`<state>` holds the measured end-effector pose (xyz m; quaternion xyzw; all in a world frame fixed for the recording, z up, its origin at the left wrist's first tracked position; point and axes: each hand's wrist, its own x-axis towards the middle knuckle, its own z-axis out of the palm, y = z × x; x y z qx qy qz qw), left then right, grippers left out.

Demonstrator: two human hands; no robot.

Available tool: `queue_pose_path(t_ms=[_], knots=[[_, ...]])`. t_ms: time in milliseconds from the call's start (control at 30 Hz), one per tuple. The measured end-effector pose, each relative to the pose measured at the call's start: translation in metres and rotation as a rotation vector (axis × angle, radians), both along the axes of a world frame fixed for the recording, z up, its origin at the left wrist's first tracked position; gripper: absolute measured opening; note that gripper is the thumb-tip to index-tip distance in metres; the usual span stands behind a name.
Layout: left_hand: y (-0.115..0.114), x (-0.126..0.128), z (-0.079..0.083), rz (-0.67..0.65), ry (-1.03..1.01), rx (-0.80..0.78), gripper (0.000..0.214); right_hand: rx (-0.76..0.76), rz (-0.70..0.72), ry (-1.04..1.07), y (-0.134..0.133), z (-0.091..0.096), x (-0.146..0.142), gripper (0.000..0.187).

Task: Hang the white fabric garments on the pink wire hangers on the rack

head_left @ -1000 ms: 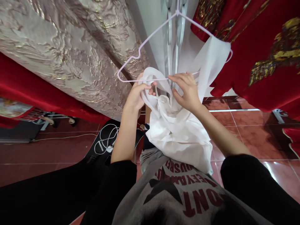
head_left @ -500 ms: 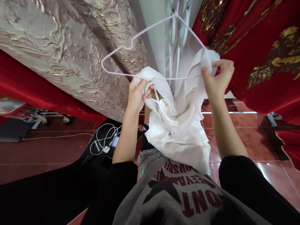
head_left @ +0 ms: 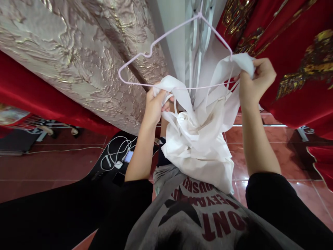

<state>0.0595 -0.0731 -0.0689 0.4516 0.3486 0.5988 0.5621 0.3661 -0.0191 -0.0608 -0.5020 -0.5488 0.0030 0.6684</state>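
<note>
Garment (head_left: 199,149) pinched on both sides of a hanger (head_left: 200,15)

The white garment lies heaped on the wearer's lap, its lower part against the front of a grey shirt (head_left: 179,211) printed with dark red letters and a black star. Its upper part rises in two thin, see-through folds to the hanger, which is pale pink; the hook runs out of view at the top. The right hand (head_left: 256,80) pinches one fold between thumb and fingers, just beside the hanger's right end, where the cloth covers that corner. The left hand (head_left: 157,100) pinches the other fold at the left part of the bottom bar; the hanger's left corner is bare. Thin straps (head_left: 230,91) show close to each hand.

Left of the lap is a black seat (head_left: 75,198). Near its far edge lie a looped white cable (head_left: 114,147), a white plug (head_left: 119,164) and a device with a lit screen (head_left: 128,156), just beside the left forearm.

Farther out, textured cream-and-gold cloth (head_left: 78,62) fills the upper left, and red cloth (head_left: 262,41) with gold patterning hangs at the right. Beneath are red floor tiles (head_left: 267,156).
</note>
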Motion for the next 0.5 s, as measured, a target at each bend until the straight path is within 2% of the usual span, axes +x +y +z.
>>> queue_pose_path(t_ms=[133,233,300,367,433,500], knots=[[0.001,0.002,0.0,-0.029,-0.02,-0.013,0.015,-0.008,-0.012,0.211,0.008,0.022,0.008,0.018],[0.0,0.002,-0.001,-0.042,-0.023,-0.002,0.014,-0.232,0.043,0.345,0.019,0.026,0.026,0.02],[-0.001,0.002,-0.001,-0.048,-0.031,0.013,0.014,-0.397,0.098,0.459,0.022,0.017,0.042,0.022],[-0.002,0.004,-0.001,-0.054,-0.034,0.011,0.013,-0.488,0.149,0.542,0.02,0.002,0.057,0.031],[-0.002,0.007,0.001,-0.044,-0.024,-0.022,0.012,-0.48,0.165,0.552,0.015,-0.016,0.065,0.029],[0.0,0.011,0.002,-0.024,-0.02,-0.068,0.011,-0.418,0.16,0.56,0.007,-0.029,0.06,0.012]])
